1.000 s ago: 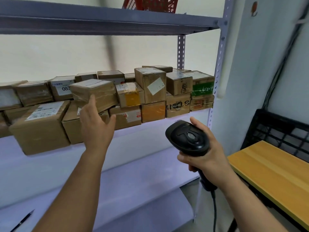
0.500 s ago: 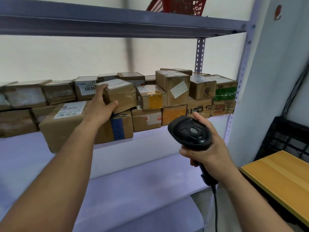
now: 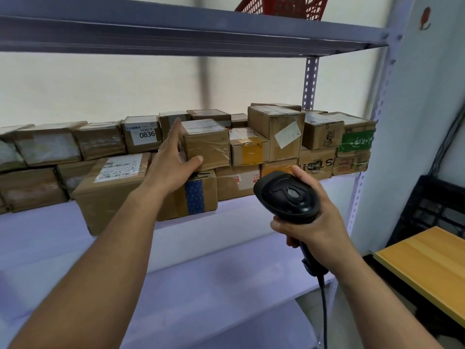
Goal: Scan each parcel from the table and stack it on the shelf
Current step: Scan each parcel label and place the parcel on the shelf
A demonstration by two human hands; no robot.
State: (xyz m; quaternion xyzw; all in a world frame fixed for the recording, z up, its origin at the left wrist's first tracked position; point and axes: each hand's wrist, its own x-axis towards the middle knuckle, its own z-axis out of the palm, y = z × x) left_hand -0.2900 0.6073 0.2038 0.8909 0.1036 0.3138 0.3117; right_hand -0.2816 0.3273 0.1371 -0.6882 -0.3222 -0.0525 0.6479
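Note:
A small brown parcel (image 3: 206, 144) wrapped in clear tape sits on top of a box with a blue tape strip (image 3: 196, 197) on the middle shelf (image 3: 50, 235). My left hand (image 3: 171, 167) is against the parcel's left side, fingers stretched along it and thumb on its lower front edge. My right hand (image 3: 314, 222) grips a black barcode scanner (image 3: 286, 195) by the handle, held in front of the shelf, its cable hanging down. Several other taped parcels fill the shelf in two layers.
An upper shelf board (image 3: 176, 34) runs close overhead with a red basket (image 3: 284, 6) on it. A perforated upright post (image 3: 362, 172) stands at the right. A wooden table (image 3: 427, 263) and a black crate (image 3: 437, 205) are at the lower right.
My left hand carried the small parcel to the right and set it on the box with the blue tape. The scanner hand stayed roughly in place while the view shifted left.

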